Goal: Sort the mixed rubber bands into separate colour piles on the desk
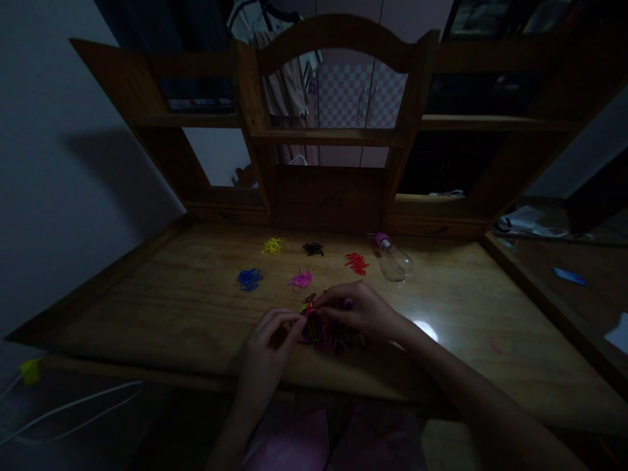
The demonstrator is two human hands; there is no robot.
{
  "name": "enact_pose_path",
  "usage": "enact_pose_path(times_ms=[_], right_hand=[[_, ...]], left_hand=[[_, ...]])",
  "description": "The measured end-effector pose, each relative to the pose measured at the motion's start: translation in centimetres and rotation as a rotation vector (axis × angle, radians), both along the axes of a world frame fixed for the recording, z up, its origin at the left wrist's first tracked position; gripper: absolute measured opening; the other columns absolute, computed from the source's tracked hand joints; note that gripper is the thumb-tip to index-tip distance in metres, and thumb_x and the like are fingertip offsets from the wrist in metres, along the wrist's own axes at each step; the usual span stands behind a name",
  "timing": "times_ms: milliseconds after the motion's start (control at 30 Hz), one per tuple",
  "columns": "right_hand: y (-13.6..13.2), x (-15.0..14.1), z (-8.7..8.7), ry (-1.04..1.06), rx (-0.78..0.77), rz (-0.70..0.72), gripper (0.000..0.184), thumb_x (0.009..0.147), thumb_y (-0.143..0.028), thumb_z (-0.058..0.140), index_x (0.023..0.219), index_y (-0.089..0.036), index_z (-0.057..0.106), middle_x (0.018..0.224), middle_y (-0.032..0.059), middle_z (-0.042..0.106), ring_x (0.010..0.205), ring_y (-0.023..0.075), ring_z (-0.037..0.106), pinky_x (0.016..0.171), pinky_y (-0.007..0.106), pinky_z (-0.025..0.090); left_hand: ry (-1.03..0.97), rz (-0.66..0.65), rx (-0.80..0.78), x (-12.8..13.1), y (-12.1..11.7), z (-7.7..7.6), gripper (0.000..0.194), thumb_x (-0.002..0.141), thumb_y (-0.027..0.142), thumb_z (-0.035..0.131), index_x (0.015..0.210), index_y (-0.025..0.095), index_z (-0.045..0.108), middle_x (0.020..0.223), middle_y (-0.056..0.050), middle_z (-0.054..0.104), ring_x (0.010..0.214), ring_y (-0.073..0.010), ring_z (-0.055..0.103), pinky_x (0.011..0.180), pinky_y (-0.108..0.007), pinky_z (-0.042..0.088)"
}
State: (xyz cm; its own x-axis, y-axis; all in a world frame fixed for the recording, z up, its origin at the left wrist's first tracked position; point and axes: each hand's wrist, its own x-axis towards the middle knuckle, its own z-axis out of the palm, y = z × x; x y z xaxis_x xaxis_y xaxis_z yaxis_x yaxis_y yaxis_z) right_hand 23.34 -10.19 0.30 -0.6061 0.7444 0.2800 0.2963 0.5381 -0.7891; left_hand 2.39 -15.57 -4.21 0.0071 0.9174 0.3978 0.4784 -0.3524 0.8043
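Observation:
A mixed heap of small coloured elastic bands (pixel 330 335) lies on the wooden desk (pixel 196 314) in front of me. My right hand (pixel 360 309) rests on top of the heap, fingertips pinched on a band at its left edge. My left hand (pixel 267 350) is curled beside the heap, its fingertips meeting the same spot. Behind the heap lie sorted little piles: yellow (pixel 271 246), black (pixel 313 248), red (pixel 356 263), blue (pixel 250 279) and pink (pixel 301 280).
A clear plastic bottle with a pink cap (pixel 394 260) lies on its side right of the red pile. A wooden hutch with shelves (pixel 328 137) stands at the desk's back. White cables (pixel 73 409) hang off the left front corner. The room is dim.

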Motion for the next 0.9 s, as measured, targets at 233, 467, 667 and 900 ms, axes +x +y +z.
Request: enact_pose_path(times_ms=[233, 467, 667, 900], right_hand=[[3.0, 4.0, 0.0, -0.283, 0.360, -0.607, 0.018, 0.088, -0.022, 0.054, 0.097, -0.021, 0.069, 0.092, 0.0047, 0.071, 0.074, 0.0163, 0.061, 0.067, 0.027, 0.040], [4.4, 5.3, -1.4, -0.570, 0.458, -0.743, 0.019, 0.089, -0.019, 0.050, 0.088, -0.019, 0.069, 0.089, 0.0057, 0.068, 0.076, 0.0166, 0.058, 0.065, 0.026, 0.033], [4.5, 5.2, -1.8, -0.612, 0.368, -0.715, 0.021, 0.087, -0.015, 0.049, 0.091, -0.018, 0.069, 0.093, 0.0085, 0.067, 0.079, 0.0175, 0.059, 0.066, 0.026, 0.034], [4.6, 5.3, -2.0, -0.595, 0.384, -0.704, 0.021, 0.087, -0.013, 0.048, 0.092, -0.018, 0.068, 0.096, 0.0084, 0.067, 0.083, 0.0180, 0.060, 0.069, 0.026, 0.035]], left_hand=[[0.033, -0.008, -0.002, -0.1, 0.1, 0.1, 0.010, 0.086, 0.027, 0.059, 0.083, 0.020, 0.065, 0.089, -0.003, 0.064, 0.087, -0.0164, 0.062, 0.080, -0.025, 0.048], [0.054, -0.010, -0.060, -0.3, 0.1, 0.0, 0.015, 0.088, 0.029, 0.055, 0.085, 0.019, 0.066, 0.092, -0.004, 0.065, 0.090, -0.0171, 0.062, 0.082, -0.025, 0.048], [0.053, -0.006, -0.081, -0.4, -0.1, -0.1, 0.015, 0.089, 0.030, 0.054, 0.087, 0.021, 0.065, 0.094, -0.003, 0.065, 0.092, -0.0169, 0.061, 0.083, -0.026, 0.047], [0.082, -0.057, -0.003, -0.4, 0.1, -0.5, 0.008, 0.087, 0.026, 0.058, 0.088, 0.021, 0.065, 0.093, -0.002, 0.063, 0.091, -0.0161, 0.060, 0.084, -0.026, 0.047]])
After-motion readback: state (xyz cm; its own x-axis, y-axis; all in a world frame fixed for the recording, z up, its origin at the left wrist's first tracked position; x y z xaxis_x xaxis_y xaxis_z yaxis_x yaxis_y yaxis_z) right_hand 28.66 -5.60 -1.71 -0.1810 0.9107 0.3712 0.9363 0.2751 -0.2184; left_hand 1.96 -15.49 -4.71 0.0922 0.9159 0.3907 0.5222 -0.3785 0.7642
